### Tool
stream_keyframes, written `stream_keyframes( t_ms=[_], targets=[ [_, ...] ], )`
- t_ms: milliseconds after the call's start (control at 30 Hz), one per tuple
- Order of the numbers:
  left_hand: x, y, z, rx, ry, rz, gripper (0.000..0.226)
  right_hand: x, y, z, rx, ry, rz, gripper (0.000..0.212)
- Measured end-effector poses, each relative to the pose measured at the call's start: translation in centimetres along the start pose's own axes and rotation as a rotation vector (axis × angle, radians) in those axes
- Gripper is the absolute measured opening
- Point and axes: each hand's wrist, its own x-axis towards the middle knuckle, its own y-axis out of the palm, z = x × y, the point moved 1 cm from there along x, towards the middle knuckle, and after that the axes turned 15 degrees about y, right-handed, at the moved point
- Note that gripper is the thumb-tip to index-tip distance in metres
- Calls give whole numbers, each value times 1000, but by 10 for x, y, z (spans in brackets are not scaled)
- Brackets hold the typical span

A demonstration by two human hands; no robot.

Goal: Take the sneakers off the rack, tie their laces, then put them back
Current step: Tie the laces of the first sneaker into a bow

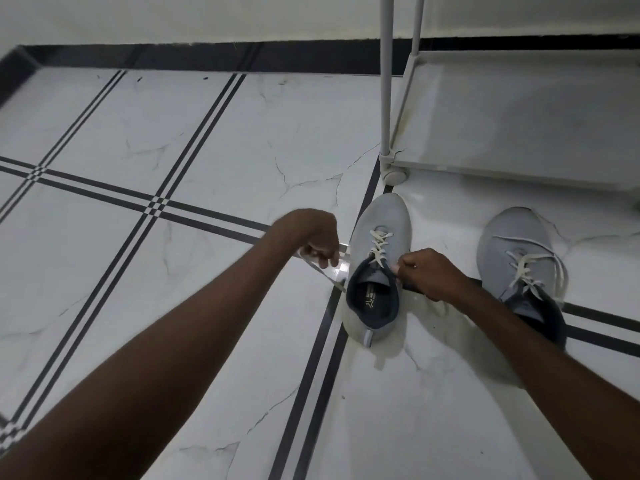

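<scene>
White marble-look floor [214,140] with dark stripes fills the frame; a white rack [519,116] stands at upper right. Both grey sneakers sit on the floor below it. The left hand [320,242] pinches one lace end [327,271] pulled out leftward, fingers closed on it. The right hand [427,273] is closed beside the near sneaker [377,268], probably on the other end, though that is hidden. The second sneaker [516,261] lies unheld at right. Laces look soft, limp; best held near the tips.
</scene>
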Motion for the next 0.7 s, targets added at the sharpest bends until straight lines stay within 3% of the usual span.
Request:
stream_keyframes(
  t_ms=[167,333,400,567,700],
  targets=[
    [-3,-18,23,207,-170,-141,15,4,0,-7,51,-5,2,36],
    [11,15,22,-178,37,-26,34,2,3,-2,34,-25,-18,37],
    [20,33,18,-248,154,-123,37,4,2,0,66,-31,-13,39],
    [29,46,27,10,241,-378,28,3,1,-3,47,-53,-1,39],
    [26,62,51,-2,233,-462,18,2,-8,-11,-10,-32,11,36]
  ],
)
